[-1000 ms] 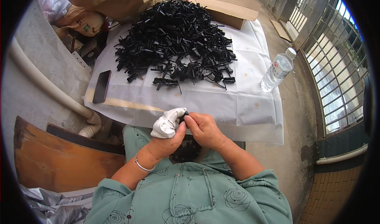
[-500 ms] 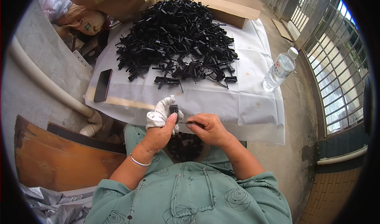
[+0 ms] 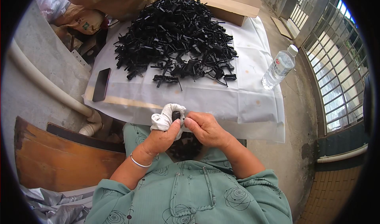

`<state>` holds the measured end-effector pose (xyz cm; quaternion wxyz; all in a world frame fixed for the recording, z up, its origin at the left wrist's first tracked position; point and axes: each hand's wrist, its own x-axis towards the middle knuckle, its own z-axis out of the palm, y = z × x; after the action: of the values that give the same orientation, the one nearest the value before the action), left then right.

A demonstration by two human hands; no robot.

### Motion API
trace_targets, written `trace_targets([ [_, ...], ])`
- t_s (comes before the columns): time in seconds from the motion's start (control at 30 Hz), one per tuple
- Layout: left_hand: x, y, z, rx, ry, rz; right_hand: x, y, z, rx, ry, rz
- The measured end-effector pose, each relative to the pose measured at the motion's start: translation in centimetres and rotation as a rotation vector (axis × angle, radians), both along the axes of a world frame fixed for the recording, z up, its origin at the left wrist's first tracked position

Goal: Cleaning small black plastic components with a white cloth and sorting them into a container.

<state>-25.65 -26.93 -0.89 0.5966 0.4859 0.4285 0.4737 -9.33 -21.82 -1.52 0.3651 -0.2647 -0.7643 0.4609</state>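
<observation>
My left hand (image 3: pixel 161 140) is closed on a small black plastic part (image 3: pixel 176 116), thumb pressed against it. White cloth (image 3: pixel 160 122), perhaps a glove, wraps its fingers while the thumb stays bare. Right beside the part, my right hand (image 3: pixel 209 131) is pinched shut, thumb and fingertips almost touching it. The slim dark tool seen in that hand earlier is mostly hidden behind the fingers now. Both hands are at the near edge of the covered table, above my lap. Beyond them lies a big heap of black plastic parts (image 3: pixel 178 38) with thin sprue-like sticks.
White sheeting (image 3: pixel 245 101) covers the table. A phone (image 3: pixel 101 84) lies at its left, a water bottle (image 3: pixel 280 67) stands at its right edge. An open cardboard box (image 3: pixel 227 6) sits at the back. Below my hands, a container (image 3: pixel 185 149) holds dark pieces.
My right hand has moved left, up against the black part, and its tool has slipped from sight. The white-wrapped fingers of my left hand have curled around the part.
</observation>
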Motion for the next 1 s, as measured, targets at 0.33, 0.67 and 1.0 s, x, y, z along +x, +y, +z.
trace_targets([
  [0.33, -0.1, -0.1, -1.0, 0.444, 0.676, 0.147, -2.2, 0.0, -1.6, -0.111, -0.073, -0.013],
  [0.67, -12.0, 0.7, 0.7, 0.226, 0.905, 0.436, -2.2, 5.5, -2.0, 0.467, -0.479, -0.373],
  [1.0, -30.8, 10.3, -7.3, -0.379, 1.608, 0.688, -6.0, 7.8, -3.8, 0.562, -0.658, -0.463],
])
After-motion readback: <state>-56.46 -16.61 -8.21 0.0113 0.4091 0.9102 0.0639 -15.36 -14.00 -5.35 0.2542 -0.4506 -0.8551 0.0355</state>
